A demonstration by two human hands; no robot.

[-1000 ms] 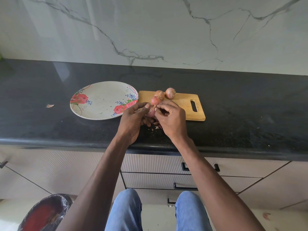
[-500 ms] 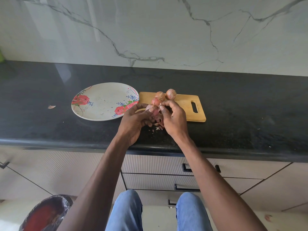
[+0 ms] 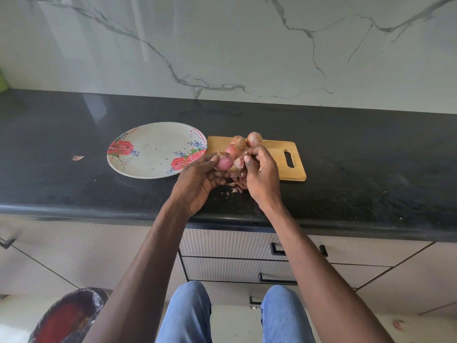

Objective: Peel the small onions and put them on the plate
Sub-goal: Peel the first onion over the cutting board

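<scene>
My left hand (image 3: 197,180) grips a small onion (image 3: 223,162) whose smooth purple flesh shows. Just to its right, my right hand (image 3: 262,174) pinches a strip of papery onion skin (image 3: 238,162) pulled away from it. Three unpeeled small onions (image 3: 254,139) lie on the left half of a wooden cutting board (image 3: 277,154) behind my hands. A floral plate (image 3: 148,154) with nothing on it sits left of the board on the black counter. Peel scraps (image 3: 233,188) lie on the counter under my hands.
A stray bit of peel (image 3: 78,157) lies on the counter left of the plate. The counter's front edge (image 3: 99,211) runs below my wrists, with drawers underneath. A lined bin (image 3: 66,315) stands on the floor at lower left. A marble wall rises behind.
My hands have drawn apart: the left now shows the onion's bare purple side, and the right has pulled a strip of skin off to the right.
</scene>
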